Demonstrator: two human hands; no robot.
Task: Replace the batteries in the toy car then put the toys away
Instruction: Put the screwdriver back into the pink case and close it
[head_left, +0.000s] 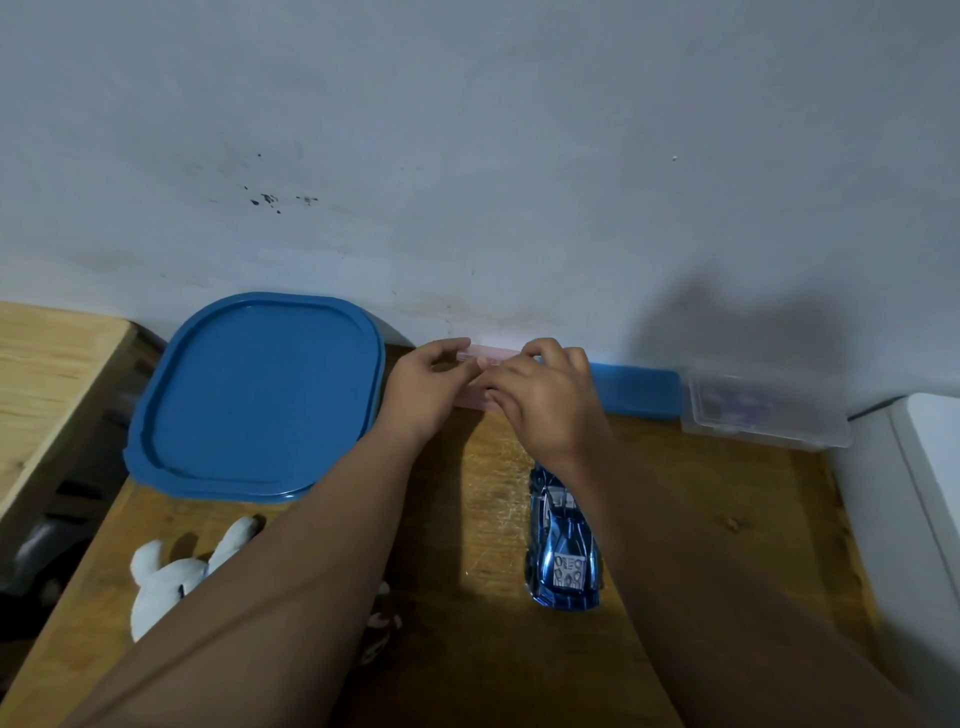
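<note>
A shiny blue toy car lies on the wooden table, right under my right forearm. Both hands reach to the back of the table by the wall. My left hand and my right hand together grip a small pale pink box, fingers pinched on its top edge. Most of the box is hidden behind the hands. A white plush toy lies at the front left, partly covered by my left forearm.
A large blue container with its lid on stands at the back left. A blue flat piece and a clear plastic box line the wall at right. A white object borders the table's right edge.
</note>
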